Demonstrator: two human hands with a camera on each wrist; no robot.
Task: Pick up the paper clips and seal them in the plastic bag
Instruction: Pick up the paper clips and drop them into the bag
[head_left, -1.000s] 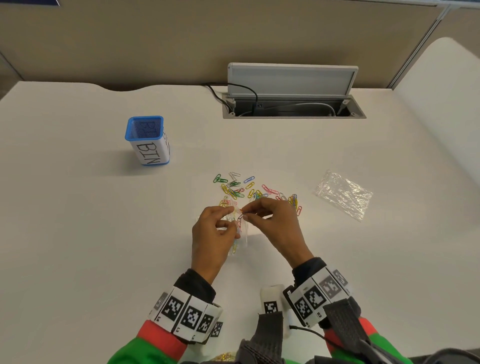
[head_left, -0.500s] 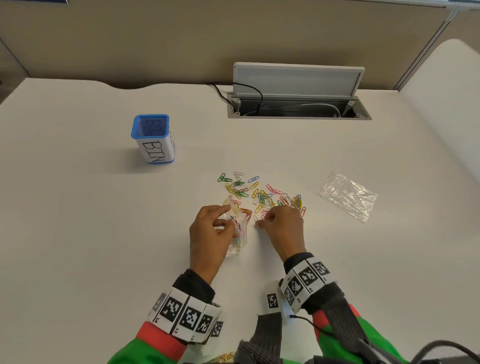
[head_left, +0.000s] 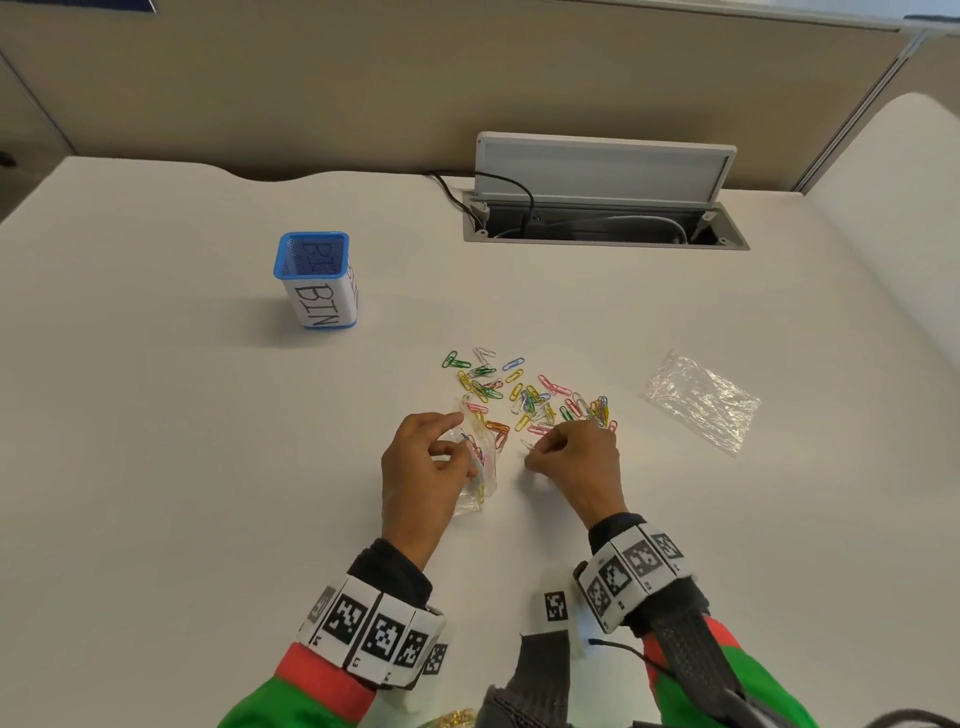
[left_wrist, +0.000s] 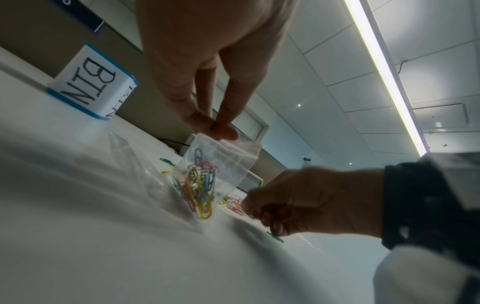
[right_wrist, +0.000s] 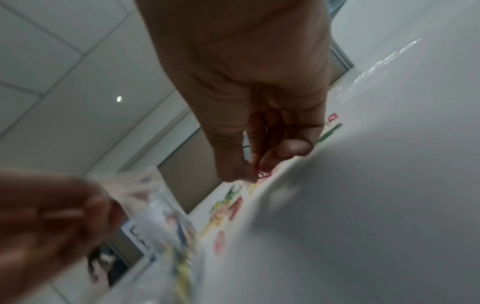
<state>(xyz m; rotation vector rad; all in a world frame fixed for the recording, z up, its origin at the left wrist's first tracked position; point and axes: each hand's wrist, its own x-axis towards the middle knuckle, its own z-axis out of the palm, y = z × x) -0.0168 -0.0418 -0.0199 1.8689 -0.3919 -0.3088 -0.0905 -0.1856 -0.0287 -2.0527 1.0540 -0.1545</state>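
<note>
Far left on your smooth white counter (head_left: 182, 467) stands a square blue mesh pen holder (head_left: 317, 280), wrapped in white paper hand-lettered "BIN". Moving in, your left hand (head_left: 421, 467) pinches the top edge of a small clear plastic bag (left_wrist: 207, 174) between thumb and fingertips; the crinkly film hangs with its bottom touching the counter, a tangle of yellow, red and blue clips already inside. Just beyond it, the loose paper clips (head_left: 524, 395) lie scattered, thin bent wire in green, yellow, pink, blue and white. Your right hand (head_left: 576, 457) sits low at the near edge of that scatter, fingers curled and tips pressed together; the wrist view shows a red clip at the fingertips, but whether it is gripped you cannot tell. Further right, a second empty clear bag (head_left: 701, 400) lies flat and wrinkled. Behind, a grey cable hatch (head_left: 602, 208) stands open before a beige partition.
</note>
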